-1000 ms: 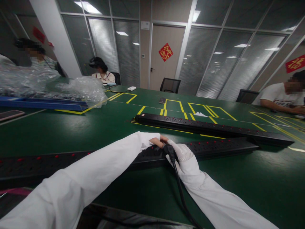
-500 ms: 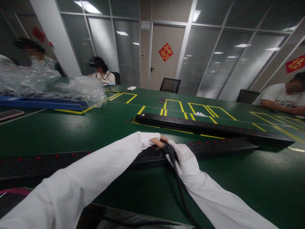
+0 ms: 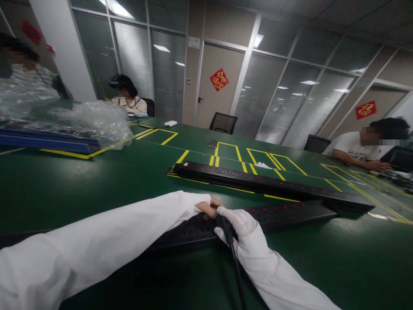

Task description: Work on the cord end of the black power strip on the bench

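Observation:
A long black power strip (image 3: 274, 217) with red switches lies across the near part of the table, passing under my left sleeve. My right hand (image 3: 237, 224), in a white glove, is closed around a black plug (image 3: 226, 228) at the strip. From the plug a black power cord (image 3: 237, 271) hangs toward me. Right beside it, my left hand (image 3: 209, 206), bare at the fingers, bends over the strip with thumb and fingers close together. Whatever lies between them is hidden.
Behind lies a second black power strip (image 3: 258, 181) on the green table (image 3: 135, 174) with yellow tape outlines. Crumpled clear plastic wrap (image 3: 103, 122) and a blue rail (image 3: 45, 141) sit at left. Co-workers sit around the table, one person (image 3: 351, 148) at right.
The view has shifted to the right and tilted up a little. Both hands stay together at the plug on the strip, and the right hand still grips the plug.

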### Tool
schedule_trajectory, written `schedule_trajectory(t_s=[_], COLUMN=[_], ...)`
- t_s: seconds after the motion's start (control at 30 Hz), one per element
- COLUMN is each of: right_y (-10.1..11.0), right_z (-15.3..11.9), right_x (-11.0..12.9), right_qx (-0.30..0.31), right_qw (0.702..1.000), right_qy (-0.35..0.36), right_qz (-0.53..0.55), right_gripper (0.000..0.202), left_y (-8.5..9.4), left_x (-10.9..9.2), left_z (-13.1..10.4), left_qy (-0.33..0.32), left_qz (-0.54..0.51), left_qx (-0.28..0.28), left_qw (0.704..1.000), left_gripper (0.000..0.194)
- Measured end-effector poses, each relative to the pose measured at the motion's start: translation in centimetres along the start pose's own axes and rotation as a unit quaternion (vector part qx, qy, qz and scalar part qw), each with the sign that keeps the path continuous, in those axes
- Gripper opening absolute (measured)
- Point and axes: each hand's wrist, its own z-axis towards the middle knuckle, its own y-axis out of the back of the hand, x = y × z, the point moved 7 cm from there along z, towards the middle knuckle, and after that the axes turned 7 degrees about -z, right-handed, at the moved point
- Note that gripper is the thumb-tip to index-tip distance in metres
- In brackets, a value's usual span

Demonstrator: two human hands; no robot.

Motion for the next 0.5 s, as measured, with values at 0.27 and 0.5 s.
schedule_trajectory(t_s=[0.27,0.5], right_y=[5.7,5.1], right_z=[1.0,0.2], right_x=[-4.0,-5.6], right_qx=[-0.119,-0.025], right_qw=[0.947,0.941], right_qy=[-0.263,-0.302], right_qz=[0.138,0.153], right_gripper=[0.035,0.04], left_y=[-0.5,-1.0], left_x=[0.2,0.7], left_z=[0.3,0.1], left_qy=[-0.01,-0.004], left_qz=[-0.069,-0.124], left_qx=[-0.007,-0.019], left_qw=[0.998,0.992], left_gripper=[0.057,0.061])
